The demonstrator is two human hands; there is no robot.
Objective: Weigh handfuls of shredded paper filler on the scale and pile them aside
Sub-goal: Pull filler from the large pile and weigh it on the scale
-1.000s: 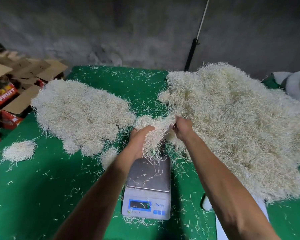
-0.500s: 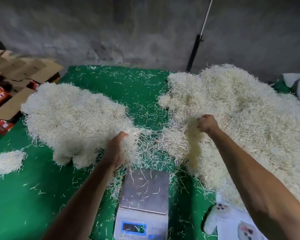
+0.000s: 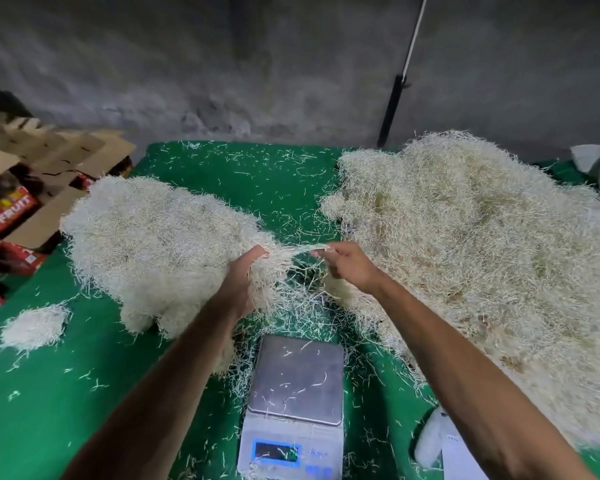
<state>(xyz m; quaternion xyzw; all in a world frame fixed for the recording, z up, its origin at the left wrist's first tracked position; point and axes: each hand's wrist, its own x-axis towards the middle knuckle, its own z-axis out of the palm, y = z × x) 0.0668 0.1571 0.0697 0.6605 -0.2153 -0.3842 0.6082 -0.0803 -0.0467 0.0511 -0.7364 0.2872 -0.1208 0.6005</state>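
Note:
A digital scale (image 3: 297, 382) with a steel plate sits on the green table (image 3: 66, 393) in front of me; only a few stray shreds lie on the plate. A large heap of cream shredded paper (image 3: 482, 258) covers the right side. A second pile (image 3: 153, 244) lies to the left. My left hand (image 3: 245, 278) grips a handful of shreds at the left pile's near edge. My right hand (image 3: 349, 263) pinches a thin strand of shreds that stretches across to the left hand's handful.
A small separate clump of shreds (image 3: 33, 329) lies at the far left. Cardboard boxes with red printing (image 3: 18, 209) are stacked beyond the table's left edge. A black-and-white pole (image 3: 400, 81) leans on the grey wall. White objects (image 3: 437, 445) lie beside the scale.
My left hand carried its handful away from above the scale to the left pile. My right hand left the big heap and came back toward the left hand, pinching strands.

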